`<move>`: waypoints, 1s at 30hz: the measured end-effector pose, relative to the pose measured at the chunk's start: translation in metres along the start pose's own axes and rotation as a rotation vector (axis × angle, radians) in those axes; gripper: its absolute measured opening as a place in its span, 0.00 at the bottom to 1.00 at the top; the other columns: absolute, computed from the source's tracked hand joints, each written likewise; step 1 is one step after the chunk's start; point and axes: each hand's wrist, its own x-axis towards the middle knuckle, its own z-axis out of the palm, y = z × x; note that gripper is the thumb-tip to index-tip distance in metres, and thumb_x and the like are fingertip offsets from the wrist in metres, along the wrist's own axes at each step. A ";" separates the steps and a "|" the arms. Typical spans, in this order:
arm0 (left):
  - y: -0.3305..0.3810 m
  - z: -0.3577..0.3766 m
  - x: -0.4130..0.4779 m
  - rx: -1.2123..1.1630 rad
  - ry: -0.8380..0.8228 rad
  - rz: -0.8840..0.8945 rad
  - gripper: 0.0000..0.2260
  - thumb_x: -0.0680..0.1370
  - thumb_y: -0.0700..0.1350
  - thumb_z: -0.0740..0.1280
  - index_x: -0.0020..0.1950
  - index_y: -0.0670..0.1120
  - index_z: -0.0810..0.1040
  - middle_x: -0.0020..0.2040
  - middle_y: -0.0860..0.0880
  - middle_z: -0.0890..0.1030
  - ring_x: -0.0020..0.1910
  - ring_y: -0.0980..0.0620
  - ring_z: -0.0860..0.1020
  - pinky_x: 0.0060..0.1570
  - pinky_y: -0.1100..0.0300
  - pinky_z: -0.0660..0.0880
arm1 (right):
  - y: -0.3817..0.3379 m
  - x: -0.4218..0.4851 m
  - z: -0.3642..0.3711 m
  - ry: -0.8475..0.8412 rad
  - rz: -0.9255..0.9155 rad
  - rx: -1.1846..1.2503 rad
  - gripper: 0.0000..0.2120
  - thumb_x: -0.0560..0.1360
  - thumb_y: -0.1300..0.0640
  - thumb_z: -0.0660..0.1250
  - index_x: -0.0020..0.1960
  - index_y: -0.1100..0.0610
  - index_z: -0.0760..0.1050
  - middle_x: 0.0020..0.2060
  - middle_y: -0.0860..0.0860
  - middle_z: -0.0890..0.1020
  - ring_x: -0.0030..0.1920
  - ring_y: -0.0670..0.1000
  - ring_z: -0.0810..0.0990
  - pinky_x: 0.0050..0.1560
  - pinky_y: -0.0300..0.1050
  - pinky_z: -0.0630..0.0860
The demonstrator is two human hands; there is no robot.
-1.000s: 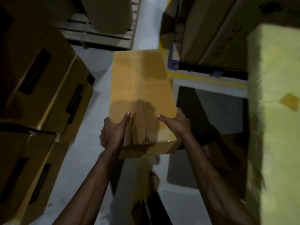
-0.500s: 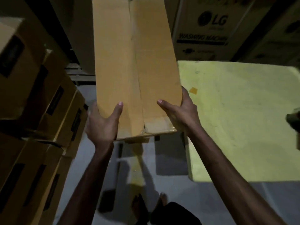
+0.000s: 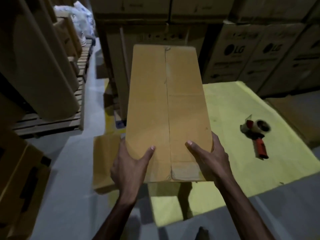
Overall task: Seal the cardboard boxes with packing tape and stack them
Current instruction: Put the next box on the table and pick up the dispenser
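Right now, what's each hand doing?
Left hand: grips the cardboard box at its near left corner.
Right hand: grips the box's near right corner.

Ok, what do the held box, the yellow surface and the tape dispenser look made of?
The box: matte brown cardboard, with a centre flap seam and creased near edge. The yellow surface: matte, faintly textured, perhaps foam or fabric; unclear. The tape dispenser: seemingly plastic, red handle, holding a tape roll; blurred.

Dim, corners near black. Cardboard box (image 3: pixel 166 108) top brightest, shadow beneath on desk (image 3: pixel 233 108). Tape dispenser (image 3: pixel 256 134) motion-blurred. Wide-angle bending at edges.
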 end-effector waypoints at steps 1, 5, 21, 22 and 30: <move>0.010 0.026 -0.001 -0.009 -0.010 0.007 0.39 0.69 0.70 0.74 0.75 0.56 0.68 0.66 0.50 0.80 0.63 0.42 0.78 0.53 0.54 0.67 | 0.010 0.019 -0.017 0.006 0.006 -0.003 0.44 0.67 0.32 0.76 0.77 0.40 0.63 0.57 0.42 0.77 0.59 0.52 0.77 0.60 0.54 0.77; 0.061 0.128 -0.013 0.012 -0.023 0.002 0.40 0.68 0.70 0.75 0.76 0.55 0.69 0.67 0.51 0.80 0.64 0.41 0.78 0.57 0.50 0.73 | 0.047 0.102 -0.089 0.011 0.026 -0.043 0.42 0.66 0.31 0.76 0.76 0.39 0.65 0.55 0.45 0.79 0.56 0.53 0.79 0.57 0.53 0.78; 0.114 0.307 -0.076 0.056 -0.075 -0.227 0.43 0.66 0.64 0.80 0.75 0.52 0.66 0.70 0.49 0.75 0.65 0.39 0.77 0.61 0.47 0.73 | 0.144 0.236 -0.213 -0.137 0.048 -0.207 0.42 0.66 0.31 0.76 0.74 0.38 0.64 0.52 0.38 0.78 0.51 0.46 0.76 0.47 0.44 0.74; 0.111 0.307 -0.077 0.055 -0.093 -0.245 0.44 0.65 0.63 0.81 0.74 0.50 0.67 0.69 0.48 0.75 0.66 0.39 0.77 0.61 0.48 0.73 | 0.143 0.236 -0.216 -0.140 0.043 -0.233 0.40 0.67 0.32 0.76 0.73 0.38 0.64 0.50 0.35 0.76 0.49 0.42 0.74 0.44 0.42 0.72; 0.105 0.303 -0.035 0.036 -0.157 -0.058 0.46 0.68 0.65 0.78 0.77 0.52 0.57 0.74 0.46 0.70 0.70 0.41 0.74 0.66 0.40 0.74 | 0.149 0.245 -0.225 -0.231 0.175 -0.061 0.29 0.68 0.29 0.74 0.65 0.39 0.73 0.51 0.34 0.78 0.49 0.36 0.77 0.53 0.45 0.77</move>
